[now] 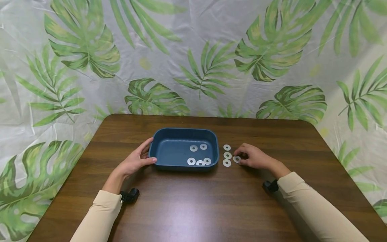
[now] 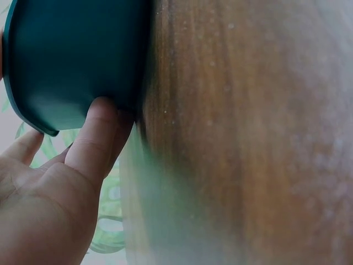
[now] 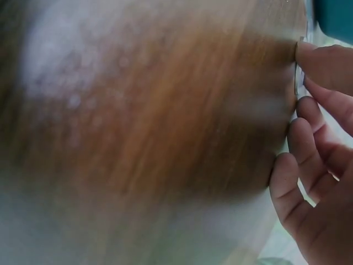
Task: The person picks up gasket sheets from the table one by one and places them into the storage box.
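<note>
A blue plastic tray stands on the table, with several flat washers lying in its right half. My left hand grips the tray's left end, thumb at the near corner and fingers along the far side. Seen from the left wrist, fingertips press against the tray's outer wall. To the right of the tray, three washers form a column on the table. Just beside them my right hand pinches another washer between thumb and fingers, low at the tabletop; its edge shows in the right wrist view.
The brown wooden table reaches back to a leaf-patterned cloth hanging behind it. A black wrist camera sits under the left wrist, another camera under the right.
</note>
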`<act>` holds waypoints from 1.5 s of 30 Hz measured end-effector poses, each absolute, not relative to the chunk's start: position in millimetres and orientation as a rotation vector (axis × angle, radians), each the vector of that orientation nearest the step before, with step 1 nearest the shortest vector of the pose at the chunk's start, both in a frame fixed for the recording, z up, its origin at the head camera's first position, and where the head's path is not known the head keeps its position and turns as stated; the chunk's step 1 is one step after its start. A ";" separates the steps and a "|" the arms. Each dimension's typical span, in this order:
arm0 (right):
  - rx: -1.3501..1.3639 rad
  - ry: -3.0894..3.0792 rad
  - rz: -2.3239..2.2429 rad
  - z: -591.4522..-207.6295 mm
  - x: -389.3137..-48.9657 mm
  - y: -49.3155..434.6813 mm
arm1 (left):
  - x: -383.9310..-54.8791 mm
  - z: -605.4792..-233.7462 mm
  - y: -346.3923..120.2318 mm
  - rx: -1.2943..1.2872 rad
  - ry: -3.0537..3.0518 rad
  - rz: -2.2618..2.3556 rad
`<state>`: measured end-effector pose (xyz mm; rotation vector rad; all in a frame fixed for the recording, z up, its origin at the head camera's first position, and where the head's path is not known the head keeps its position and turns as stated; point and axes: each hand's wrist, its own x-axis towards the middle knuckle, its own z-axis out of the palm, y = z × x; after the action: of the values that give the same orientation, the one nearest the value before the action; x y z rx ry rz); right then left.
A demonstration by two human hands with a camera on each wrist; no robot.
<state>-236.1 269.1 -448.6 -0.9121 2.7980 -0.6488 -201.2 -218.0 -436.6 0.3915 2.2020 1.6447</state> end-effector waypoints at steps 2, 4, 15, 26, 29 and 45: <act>-0.910 2.798 -0.644 -448.0 -237.0 268.6 | -201.4 -435.8 -217.8 0.393 2.206 1.645; -0.902 2.796 -0.637 -446.5 -237.0 267.8 | -201.6 -435.4 -217.7 0.393 2.210 1.646; -0.839 2.811 -0.654 -445.0 -233.8 263.1 | -202.1 -438.0 -217.8 0.398 2.202 1.643; -0.777 2.714 -0.747 -443.3 -231.8 266.3 | -202.9 -439.1 -217.6 0.401 2.197 1.657; -0.777 2.685 -0.760 -442.6 -232.4 267.6 | -202.7 -439.1 -218.1 0.398 2.194 1.669; -0.759 2.704 -0.753 -448.0 -234.6 268.5 | -203.2 -439.6 -217.9 0.405 2.201 1.661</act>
<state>-234.6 268.5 -448.0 -0.7585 2.7038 -0.7533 -203.2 -217.9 -439.6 0.4055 2.2008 1.6611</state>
